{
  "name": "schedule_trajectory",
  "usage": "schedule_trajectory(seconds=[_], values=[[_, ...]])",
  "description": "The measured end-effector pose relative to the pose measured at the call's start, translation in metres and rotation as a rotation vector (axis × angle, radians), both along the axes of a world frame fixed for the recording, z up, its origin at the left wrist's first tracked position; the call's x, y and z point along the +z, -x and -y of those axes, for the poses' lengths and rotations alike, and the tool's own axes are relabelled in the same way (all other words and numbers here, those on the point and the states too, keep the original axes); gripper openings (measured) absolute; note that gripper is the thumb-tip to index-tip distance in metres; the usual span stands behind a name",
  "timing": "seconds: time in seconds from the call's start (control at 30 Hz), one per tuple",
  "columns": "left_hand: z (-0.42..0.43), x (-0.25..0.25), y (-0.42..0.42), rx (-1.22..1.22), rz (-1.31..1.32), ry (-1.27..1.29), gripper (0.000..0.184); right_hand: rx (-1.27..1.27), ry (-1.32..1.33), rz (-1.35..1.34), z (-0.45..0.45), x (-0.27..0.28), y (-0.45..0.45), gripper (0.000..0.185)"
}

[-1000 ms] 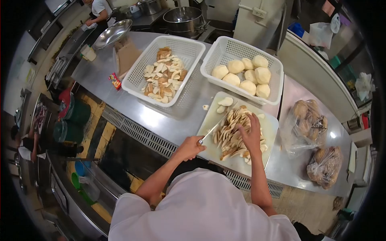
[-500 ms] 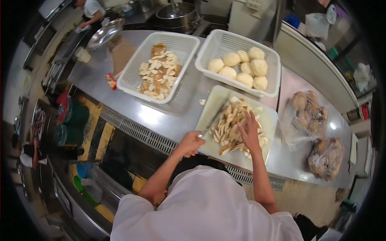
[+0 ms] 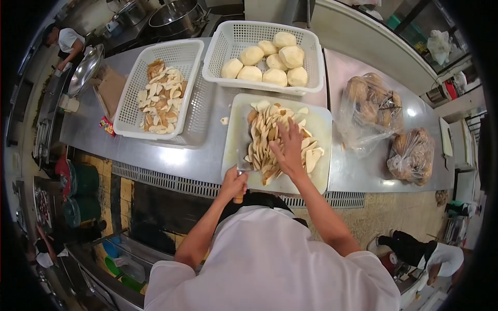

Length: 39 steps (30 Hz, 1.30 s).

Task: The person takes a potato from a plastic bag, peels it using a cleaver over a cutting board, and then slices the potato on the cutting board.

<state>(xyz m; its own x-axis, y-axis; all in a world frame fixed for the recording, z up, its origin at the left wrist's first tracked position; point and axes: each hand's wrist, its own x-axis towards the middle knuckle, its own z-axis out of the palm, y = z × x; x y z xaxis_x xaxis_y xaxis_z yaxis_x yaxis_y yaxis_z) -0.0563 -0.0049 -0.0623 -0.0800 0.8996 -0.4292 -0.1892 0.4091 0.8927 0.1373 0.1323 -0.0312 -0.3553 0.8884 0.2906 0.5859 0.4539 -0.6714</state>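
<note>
My left hand (image 3: 234,184) is closed around the wooden handle of a knife (image 3: 241,161). The blade lies along the left side of a heap of peelings (image 3: 259,139), pale inside and brown on the skin. Fingers spread, my right hand (image 3: 289,147) rests on the right part of that heap. Under the peelings is a white cutting board (image 3: 320,173). Just beyond the board, a white perforated basket (image 3: 218,65) holds several peeled round tubers (image 3: 276,77). A second white basket (image 3: 124,111), to the left, contains more peelings (image 3: 162,99).
Two clear plastic bags of brown unpeeled tubers, a larger bag (image 3: 374,106) and a smaller bag (image 3: 412,155), sit at the right of the steel table (image 3: 150,155). Cardboard (image 3: 110,89) and a small red packet (image 3: 107,126) lie left. Other people stand far left and lower right.
The camera view has shifted, so the table's contents sit further left. The knife blade now stands more upright along the heap. My right hand has come down onto the peelings.
</note>
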Motion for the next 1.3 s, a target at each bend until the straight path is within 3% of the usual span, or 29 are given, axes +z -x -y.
schedule_trajectory(seconds=[0.1, 0.37, 0.67, 0.87, 1.0, 1.13, 1.23, 1.3], values=[[-0.016, 0.002, -0.006, -0.099, 0.066, 0.047, 0.009, -0.089, -0.075, 0.062, -0.001, -0.008, 0.023, 0.074], [-0.019, 0.009, 0.005, -0.11, 0.146, -0.006, 0.008, -0.158, -0.091, 0.05, 0.0, -0.009, 0.038, 0.071], [-0.009, 0.041, 0.008, -0.06, 0.252, -0.063, 0.011, -0.044, -0.212, -0.171, 0.0, 0.013, 0.071, 0.064], [0.006, 0.083, 0.04, 0.084, 0.271, -0.092, 0.012, 0.062, -0.284, -0.261, 0.002, 0.062, 0.122, 0.063], [0.013, 0.127, 0.085, 0.198, 0.149, -0.151, 0.008, 0.184, -0.357, -0.399, -0.006, 0.11, 0.187, 0.064], [-0.003, 0.188, 0.137, 0.451, -0.14, -0.219, 0.005, 0.392, -0.305, -0.627, -0.034, 0.153, 0.277, 0.068], [-0.034, 0.184, 0.197, 0.497, -0.396, -0.288, 0.009, 0.524, -0.09, -0.623, -0.071, 0.159, 0.339, 0.067], [-0.045, 0.185, 0.222, 0.551, -0.833, -0.158, 0.015, 0.499, -0.095, -0.561, -0.073, 0.152, 0.346, 0.068]])
